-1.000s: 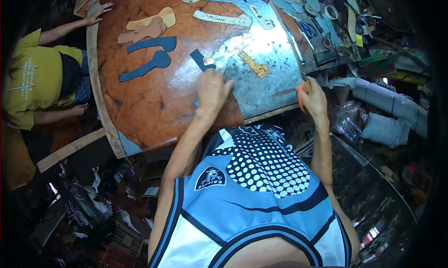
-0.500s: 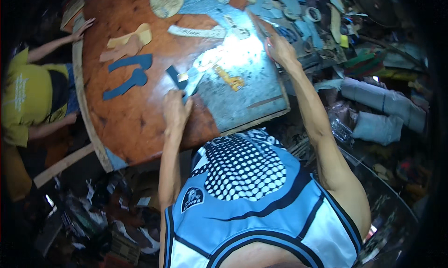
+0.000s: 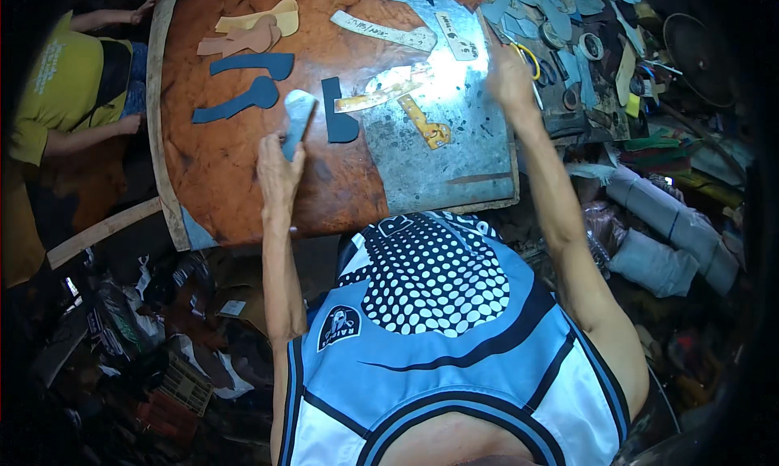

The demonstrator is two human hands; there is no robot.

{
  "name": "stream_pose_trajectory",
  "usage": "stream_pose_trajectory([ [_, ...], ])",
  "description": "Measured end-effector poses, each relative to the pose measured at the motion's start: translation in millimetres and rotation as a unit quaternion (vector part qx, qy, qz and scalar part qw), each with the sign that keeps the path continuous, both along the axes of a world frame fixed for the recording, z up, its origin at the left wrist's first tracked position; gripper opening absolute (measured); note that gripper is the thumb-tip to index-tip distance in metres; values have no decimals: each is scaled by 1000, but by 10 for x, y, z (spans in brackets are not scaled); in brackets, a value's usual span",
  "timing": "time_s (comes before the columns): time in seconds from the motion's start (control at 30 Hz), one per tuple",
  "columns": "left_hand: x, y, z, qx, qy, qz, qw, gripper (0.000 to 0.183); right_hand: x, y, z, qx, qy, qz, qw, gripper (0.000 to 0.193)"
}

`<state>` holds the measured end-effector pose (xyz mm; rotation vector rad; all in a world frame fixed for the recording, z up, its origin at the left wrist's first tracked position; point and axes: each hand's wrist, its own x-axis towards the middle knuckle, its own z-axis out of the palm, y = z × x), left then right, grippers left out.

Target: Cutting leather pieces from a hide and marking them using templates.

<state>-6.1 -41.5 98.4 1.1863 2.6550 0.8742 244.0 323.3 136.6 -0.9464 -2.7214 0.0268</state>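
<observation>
My left hand [image 3: 280, 172] is closed on a pale grey-blue cut piece [image 3: 300, 119] with a rounded end, held over the brown table top. Just right of it lies a dark navy cut piece [image 3: 341, 113]. A worn whitish-yellow strip [image 3: 377, 99] reaches over toward it. Beside that is a yellow perforated piece [image 3: 426, 124]. My right hand [image 3: 511, 81] is beyond the table's right edge, smeared by motion. A yellow-handled tool [image 3: 533, 59], seemingly scissors, is next to it; whether the fingers grip anything cannot be made out.
Two navy pieces [image 3: 253, 65] and tan and yellow pieces [image 3: 243, 38] lie on the table's left side. A white strip [image 3: 385, 32] is farther back. Scraps and tape rolls [image 3: 591, 47] crowd the right surface. A co-worker in a yellow shirt [image 3: 57, 81] stands at left.
My left hand has moved left with the pale piece, leaving the navy piece uncovered. My right hand has shifted right, past the table edge; the red-handled tool once by it no longer shows. The view has shifted.
</observation>
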Motion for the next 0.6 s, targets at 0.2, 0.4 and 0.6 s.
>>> stream_pose_trajectory([
  [0.2, -185, -184, 83, -63, 116, 22, 991, 29, -93, -1464, 154, -133, -105, 29, 985, 33],
  [0.4, 251, 450, 41, -89, 24, -11, 996, 46, 57, -1640, 35, -184, -78, -44, 979, 39],
  [0.6, 174, 713, -5, -151, -95, -8, 984, 42, 8, -1501, 7, -303, -63, -123, 943, 52],
])
